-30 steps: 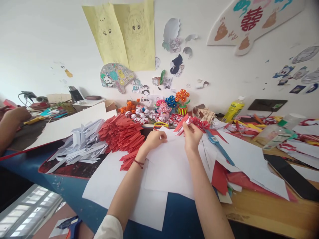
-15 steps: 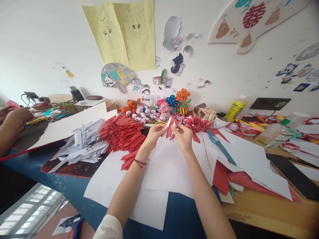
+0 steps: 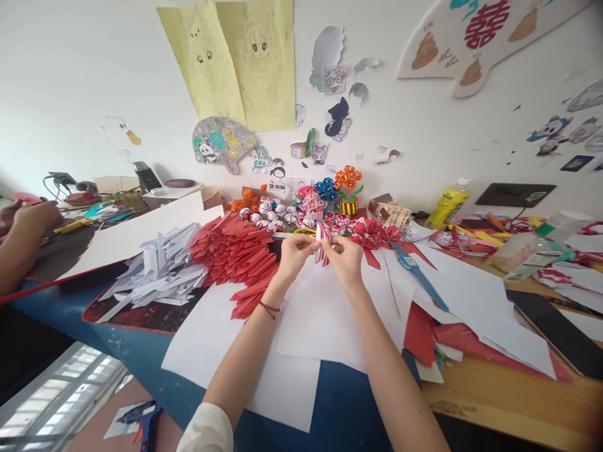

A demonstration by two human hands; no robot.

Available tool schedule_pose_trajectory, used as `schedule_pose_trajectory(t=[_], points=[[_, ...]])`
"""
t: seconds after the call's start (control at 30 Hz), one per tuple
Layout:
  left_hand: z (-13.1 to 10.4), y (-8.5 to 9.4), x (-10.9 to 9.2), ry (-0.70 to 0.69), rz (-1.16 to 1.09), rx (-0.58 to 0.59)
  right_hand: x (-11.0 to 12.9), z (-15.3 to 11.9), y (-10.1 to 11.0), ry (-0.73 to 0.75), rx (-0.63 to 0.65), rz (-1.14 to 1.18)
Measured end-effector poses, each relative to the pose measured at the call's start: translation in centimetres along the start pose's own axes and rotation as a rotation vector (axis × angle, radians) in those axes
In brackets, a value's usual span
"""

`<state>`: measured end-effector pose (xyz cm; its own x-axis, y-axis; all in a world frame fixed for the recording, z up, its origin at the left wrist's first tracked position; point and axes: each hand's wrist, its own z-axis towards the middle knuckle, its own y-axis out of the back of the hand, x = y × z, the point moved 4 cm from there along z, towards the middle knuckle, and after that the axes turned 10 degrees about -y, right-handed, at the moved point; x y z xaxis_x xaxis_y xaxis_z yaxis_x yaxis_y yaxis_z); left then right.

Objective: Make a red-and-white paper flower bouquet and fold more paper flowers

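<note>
Paper stack, red and white, is resting between both hands, above the white sheets. Left hand is pinching one side with its fingertips; right hand is gripping the other. It is probably feeling light, springy, easily creased, and needing gentle pressure from both sides against slipping layers.

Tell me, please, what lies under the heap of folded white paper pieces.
A dark, red-edged mat shows along the front of the white heap; whatever lies beneath the heap's middle is covered and cannot be seen.
</note>
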<state>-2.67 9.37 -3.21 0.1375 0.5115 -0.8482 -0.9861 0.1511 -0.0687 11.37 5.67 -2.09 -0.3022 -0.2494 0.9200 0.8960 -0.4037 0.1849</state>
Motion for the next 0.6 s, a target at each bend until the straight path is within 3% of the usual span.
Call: schedule_pose_trajectory(t=[0.27, 0.6], points=[[0.1, 0.2, -0.4, -0.114, 0.249, 0.045, -0.4, 0.5, 0.0, -0.063, 0.125, 0.112], [-0.3, -0.2, -0.9, -0.233, 0.525, 0.144, -1.2, 1.0, 0.1, 0.007, 0.157, -0.015]])
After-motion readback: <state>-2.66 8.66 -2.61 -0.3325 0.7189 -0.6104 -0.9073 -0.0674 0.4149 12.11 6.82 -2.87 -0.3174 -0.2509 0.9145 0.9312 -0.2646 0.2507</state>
